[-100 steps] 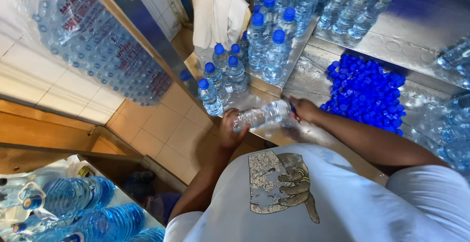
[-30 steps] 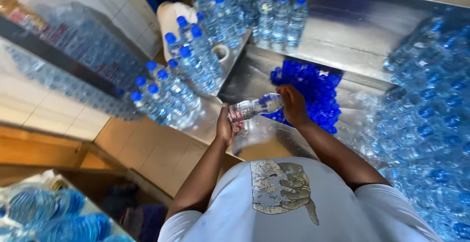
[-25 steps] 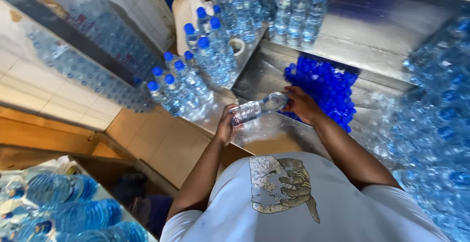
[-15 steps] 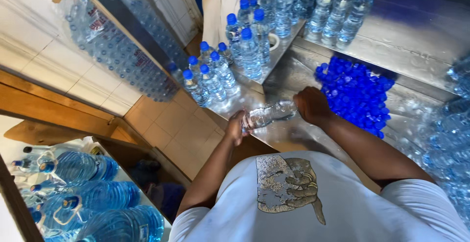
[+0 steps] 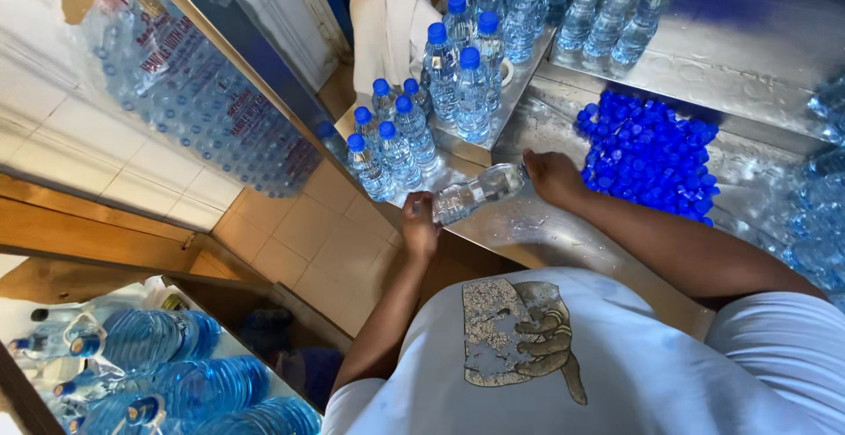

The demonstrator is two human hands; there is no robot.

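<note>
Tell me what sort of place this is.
Probably a small water-bottling workshop. A loose heap of blue caps lies on a wet steel counter, capped bottles stand in rows, and shrink-wrapped bottle packs are stacked alongside.

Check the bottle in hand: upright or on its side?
On its side. The clear bottle lies nearly level over the metal counter, left hand at its base, right hand at its neck.

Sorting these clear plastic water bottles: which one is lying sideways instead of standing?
The clear plastic bottle held between the left hand and right hand; the blue-capped bottles stand upright.
</note>
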